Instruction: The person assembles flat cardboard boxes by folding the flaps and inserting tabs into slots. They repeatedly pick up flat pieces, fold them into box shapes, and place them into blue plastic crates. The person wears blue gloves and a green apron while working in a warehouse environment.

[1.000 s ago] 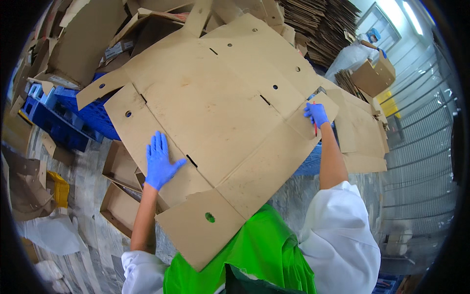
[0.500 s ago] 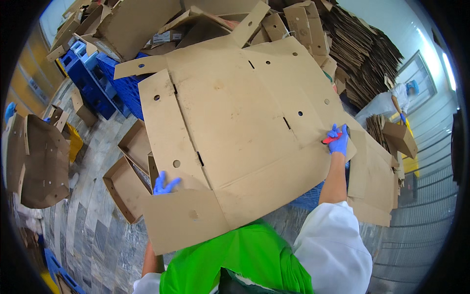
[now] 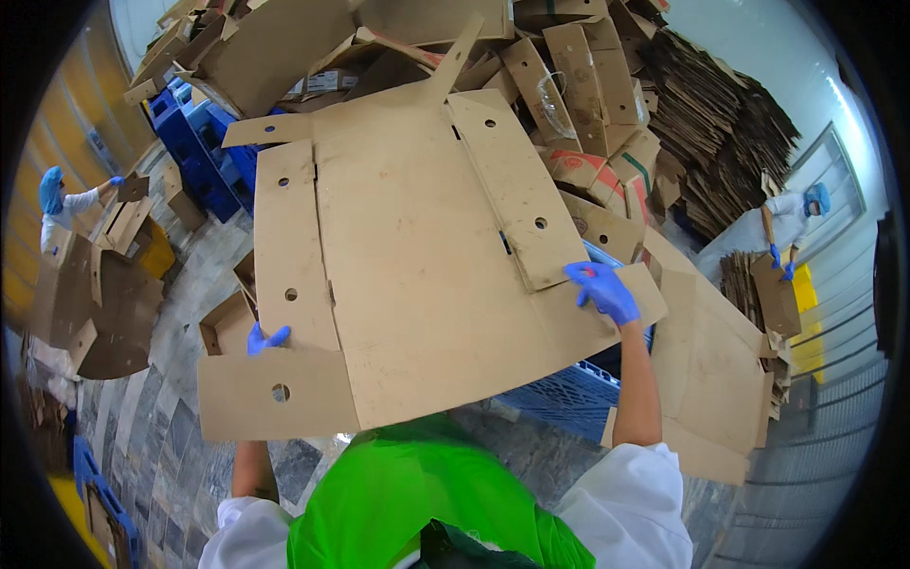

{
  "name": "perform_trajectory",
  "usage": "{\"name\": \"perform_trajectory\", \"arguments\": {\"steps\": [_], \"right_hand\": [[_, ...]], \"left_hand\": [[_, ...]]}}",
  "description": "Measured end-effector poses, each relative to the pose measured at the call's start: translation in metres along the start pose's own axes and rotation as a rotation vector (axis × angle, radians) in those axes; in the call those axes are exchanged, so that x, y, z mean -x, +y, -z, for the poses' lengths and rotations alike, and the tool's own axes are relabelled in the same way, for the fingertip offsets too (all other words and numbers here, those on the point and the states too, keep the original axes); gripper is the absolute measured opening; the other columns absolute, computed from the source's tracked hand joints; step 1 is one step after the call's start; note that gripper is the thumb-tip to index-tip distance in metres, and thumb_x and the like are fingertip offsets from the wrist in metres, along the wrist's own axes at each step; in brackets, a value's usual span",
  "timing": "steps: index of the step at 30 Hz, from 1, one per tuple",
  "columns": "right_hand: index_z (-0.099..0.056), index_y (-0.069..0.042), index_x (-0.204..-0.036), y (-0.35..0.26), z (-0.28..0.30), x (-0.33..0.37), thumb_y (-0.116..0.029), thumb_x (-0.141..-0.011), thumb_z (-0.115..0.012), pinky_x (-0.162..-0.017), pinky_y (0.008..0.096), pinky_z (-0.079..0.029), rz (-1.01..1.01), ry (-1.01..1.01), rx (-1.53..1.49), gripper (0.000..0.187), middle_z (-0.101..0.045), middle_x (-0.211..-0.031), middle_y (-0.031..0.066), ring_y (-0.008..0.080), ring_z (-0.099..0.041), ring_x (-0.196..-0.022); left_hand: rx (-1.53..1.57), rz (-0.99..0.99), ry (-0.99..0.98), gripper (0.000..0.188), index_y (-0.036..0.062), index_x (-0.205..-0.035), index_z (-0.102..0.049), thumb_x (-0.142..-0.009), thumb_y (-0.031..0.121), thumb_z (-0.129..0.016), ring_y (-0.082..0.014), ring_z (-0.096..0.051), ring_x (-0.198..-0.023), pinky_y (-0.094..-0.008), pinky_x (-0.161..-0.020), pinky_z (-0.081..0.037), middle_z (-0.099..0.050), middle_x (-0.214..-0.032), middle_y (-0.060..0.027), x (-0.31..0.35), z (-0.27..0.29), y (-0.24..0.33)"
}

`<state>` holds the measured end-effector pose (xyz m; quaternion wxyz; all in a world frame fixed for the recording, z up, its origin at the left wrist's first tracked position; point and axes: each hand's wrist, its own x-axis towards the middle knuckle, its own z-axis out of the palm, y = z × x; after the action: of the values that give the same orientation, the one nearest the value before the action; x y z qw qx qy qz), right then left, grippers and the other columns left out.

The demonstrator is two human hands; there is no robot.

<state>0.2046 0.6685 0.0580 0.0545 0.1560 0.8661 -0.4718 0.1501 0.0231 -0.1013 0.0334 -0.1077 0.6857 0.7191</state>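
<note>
A large flattened cardboard box (image 3: 408,256) with round holes and side flaps spreads out in front of me. My left hand (image 3: 267,339) closes on its left edge beside the near left flap; part of the hand is behind the cardboard. At the right, my right hand (image 3: 604,292) is closed over the near right corner, its fingers on the cardboard. A bit of red shows between those fingers, part of the small red cutter (image 3: 589,273), which is otherwise hidden. The right side panel (image 3: 517,204) lies folded inward over the sheet.
Blue plastic crates (image 3: 559,391) stand beneath the cardboard. Scrap boxes (image 3: 569,85) heap up beyond, beside a tall stack of flattened cardboard (image 3: 716,123). Open cartons (image 3: 227,324) sit on the floor at left. One co-worker (image 3: 71,204) is at far left, another (image 3: 782,223) at far right.
The cardboard has shifted left and its right panel has folded inward. My right hand has moved left and now covers most of the red cutter. The left co-worker has come into view.
</note>
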Motion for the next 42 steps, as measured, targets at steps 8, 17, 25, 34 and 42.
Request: {"name": "perform_trajectory", "arguments": {"steps": [8,17,25,34,42], "right_hand": [[-0.069,-0.007,-0.095,-0.01,-0.048,-0.021,-0.043,-0.078,-0.074,-0.077,0.0457,-0.055,0.313,0.106,1.028,0.04,-0.066,-0.101,0.0214,0.0375,-0.067,-0.088],[-0.049,-0.007,-0.141,-0.018,-0.07,0.072,-0.063,-0.07,-0.076,-0.093,0.046,-0.052,0.713,-0.418,0.834,0.095,-0.045,-0.144,0.0272,0.0383,-0.063,-0.112],[-0.047,0.0,-0.135,-0.027,-0.118,0.118,-0.02,-0.078,-0.07,-0.063,0.0444,-0.056,0.782,-0.357,1.092,0.065,-0.049,-0.135,0.0304,0.0374,-0.069,-0.073],[-0.071,-0.008,-0.108,-0.127,-0.072,0.066,-0.023,-0.084,-0.068,-0.071,0.0445,-0.054,0.888,-0.517,0.898,0.028,-0.07,-0.095,0.0173,0.0371,-0.067,-0.081],[-0.074,-0.011,-0.106,-0.177,-0.088,0.031,-0.028,-0.079,-0.076,-0.081,0.0417,-0.053,0.727,-0.739,1.036,0.032,-0.071,-0.097,0.0169,0.0346,-0.067,-0.093]], "left_hand": [[-0.227,-0.132,0.276,0.052,0.0002,-0.133,-0.049,-0.09,0.02,-0.07,-0.0208,-0.066,-0.101,-0.0351,-0.088,-0.055,-0.065,-0.115,-0.0127,0.058,-0.036,0.03],[0.55,-0.221,-0.197,0.055,0.0008,-0.136,-0.046,-0.094,0.032,-0.062,-0.0206,-0.065,-0.104,-0.0346,-0.09,-0.056,-0.065,-0.114,-0.0127,0.11,-0.031,0.012],[0.591,-0.241,-0.261,0.055,0.0028,-0.139,-0.045,-0.101,0.042,-0.047,-0.02,-0.064,-0.107,-0.0354,-0.093,-0.056,-0.063,-0.12,-0.012,0.093,-0.034,-0.015],[0.165,0.042,-0.101,0.049,0.0019,-0.143,-0.044,-0.096,0.006,-0.056,-0.023,-0.062,-0.111,-0.0367,-0.095,-0.053,-0.056,-0.134,-0.0104,0.069,-0.009,-0.02],[0.038,-0.062,0.076,0.087,0.0171,-0.157,-0.025,-0.08,-0.002,-0.06,-0.0267,-0.051,-0.124,-0.0368,-0.096,-0.05,-0.029,-0.153,-0.0211,0.066,0.003,0.03]]}}
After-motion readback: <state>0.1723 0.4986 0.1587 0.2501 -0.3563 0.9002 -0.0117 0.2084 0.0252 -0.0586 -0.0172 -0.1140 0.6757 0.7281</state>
